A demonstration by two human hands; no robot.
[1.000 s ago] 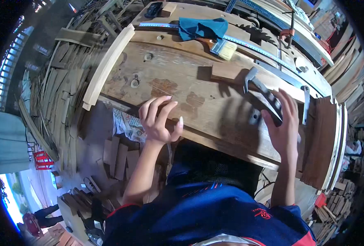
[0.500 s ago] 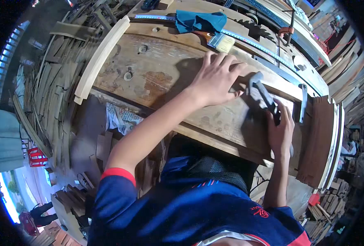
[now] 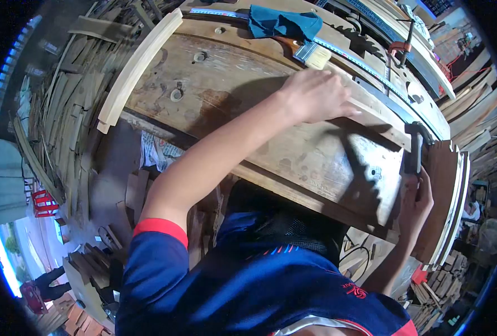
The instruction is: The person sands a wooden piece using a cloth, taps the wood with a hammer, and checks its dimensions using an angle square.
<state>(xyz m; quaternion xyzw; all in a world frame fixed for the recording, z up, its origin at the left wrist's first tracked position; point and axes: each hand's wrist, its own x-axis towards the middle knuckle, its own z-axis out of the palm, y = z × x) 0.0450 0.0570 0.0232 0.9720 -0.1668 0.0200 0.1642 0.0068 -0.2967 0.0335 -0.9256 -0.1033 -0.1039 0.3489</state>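
A pale wooden strip lies along the far side of the wooden workbench. Closed over its left part is my left hand, with the fingertips hidden behind the strip. In my right hand is a hammer with a dark metal head, held upright by its handle. The head is at the strip's right end; whether they touch, I cannot tell. Just beyond my left hand lies a paintbrush with light bristles, beside a teal cloth.
A long pale wooden piece crosses the bench's left end. Stacked boards stand at the right. Behind the strip run a tape measure and a toothed saw blade. Scrap wood covers the floor at left.
The hammer has moved right, from above the middle of the bench to the strip's right end. My left hand has shifted right and its spread fingers have closed over the strip.
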